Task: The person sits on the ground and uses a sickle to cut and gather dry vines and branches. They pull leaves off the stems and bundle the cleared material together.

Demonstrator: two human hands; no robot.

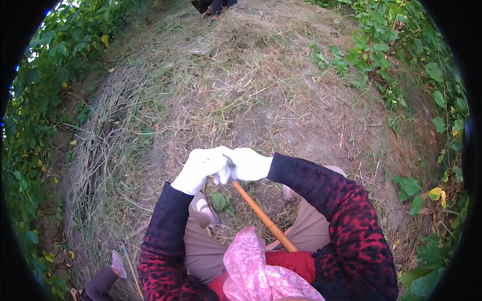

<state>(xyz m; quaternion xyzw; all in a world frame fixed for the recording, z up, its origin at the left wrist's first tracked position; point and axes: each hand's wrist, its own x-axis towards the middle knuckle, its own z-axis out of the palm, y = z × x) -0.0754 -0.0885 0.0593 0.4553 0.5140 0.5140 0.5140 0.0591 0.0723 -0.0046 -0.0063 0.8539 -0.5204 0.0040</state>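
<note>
My left hand (205,167) and my right hand (250,164), both in white gloves, meet in front of me. The fingers of the two hands touch and overlap, so whether something small is between them is hidden. An orange-brown bamboo pole (260,212) slants from my waist to just below the hands, and its far end disappears behind them. Whether either hand grips the pole cannot be seen. A pink patterned scarf (250,259) hangs over my front, beside the pole.
Dry cut grass (211,86) covers the ground, with a thicker heap (109,124) on the left. Leafy vines (67,52) line the left, more vines (380,41) the right. Another person's legs (216,7) show ahead. Behind left are another person's shoe (118,263) and a long-handled tool (131,267).
</note>
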